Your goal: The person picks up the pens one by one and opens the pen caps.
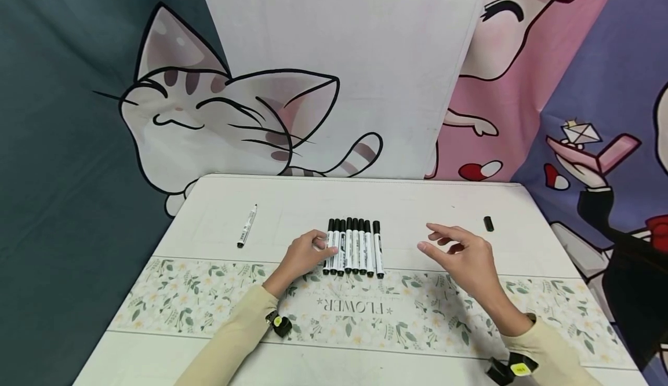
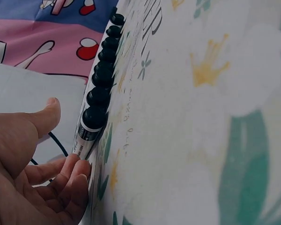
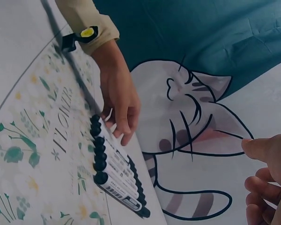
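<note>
Several white markers (image 1: 355, 247) with black caps lie side by side in a row on the table, the rightmost set slightly apart. At the row's left end is my left hand (image 1: 305, 252). Its fingertips touch the side of the end marker (image 2: 84, 136), while the thumb stands up away from it in the left wrist view. My right hand (image 1: 464, 258) hovers to the right of the row, thumb and fingers spread, holding nothing. Farther left lies a single marker (image 1: 247, 226) without a cap on its thin dark tip. A loose black cap (image 1: 488, 224) lies at the right.
The white table (image 1: 219, 200) carries a flowered band (image 1: 209, 299) printed with the word FLOWER. Behind it hang cloths with a cartoon cat (image 1: 177, 125) and other figures. A small black device (image 1: 282, 325) is strapped on each wrist.
</note>
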The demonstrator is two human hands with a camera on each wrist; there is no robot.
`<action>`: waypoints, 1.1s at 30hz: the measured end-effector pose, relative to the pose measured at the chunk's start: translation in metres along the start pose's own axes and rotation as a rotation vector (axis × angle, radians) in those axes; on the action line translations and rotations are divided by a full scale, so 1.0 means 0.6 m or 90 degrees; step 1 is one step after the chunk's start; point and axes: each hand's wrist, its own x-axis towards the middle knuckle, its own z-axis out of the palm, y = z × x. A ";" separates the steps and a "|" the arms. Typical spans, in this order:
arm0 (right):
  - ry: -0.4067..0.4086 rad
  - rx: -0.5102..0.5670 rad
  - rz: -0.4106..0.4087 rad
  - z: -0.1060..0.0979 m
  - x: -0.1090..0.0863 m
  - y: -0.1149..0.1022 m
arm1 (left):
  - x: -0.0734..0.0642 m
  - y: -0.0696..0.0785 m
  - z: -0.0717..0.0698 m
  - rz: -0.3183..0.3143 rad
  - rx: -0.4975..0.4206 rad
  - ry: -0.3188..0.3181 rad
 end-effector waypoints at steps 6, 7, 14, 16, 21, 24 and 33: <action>-0.015 0.010 -0.003 0.009 -0.002 -0.011 | 0.005 -0.006 0.003 0.000 -0.001 -0.004; -0.017 0.011 -0.004 0.010 -0.002 -0.013 | 0.006 -0.007 0.004 -0.002 -0.002 -0.003; -0.029 0.011 0.001 0.023 0.003 -0.014 | 0.009 -0.007 0.000 -0.025 0.011 0.008; -0.030 0.013 0.001 0.025 0.004 -0.014 | 0.009 -0.007 -0.003 -0.026 0.015 0.005; -0.031 0.015 -0.005 0.029 0.006 -0.013 | 0.007 -0.007 -0.006 -0.015 0.029 -0.001; -0.032 0.016 -0.009 0.030 0.007 -0.012 | 0.005 -0.005 -0.005 -0.005 0.037 0.006; -0.032 0.004 -0.009 0.034 0.013 -0.009 | 0.003 0.000 -0.003 -0.036 0.109 0.062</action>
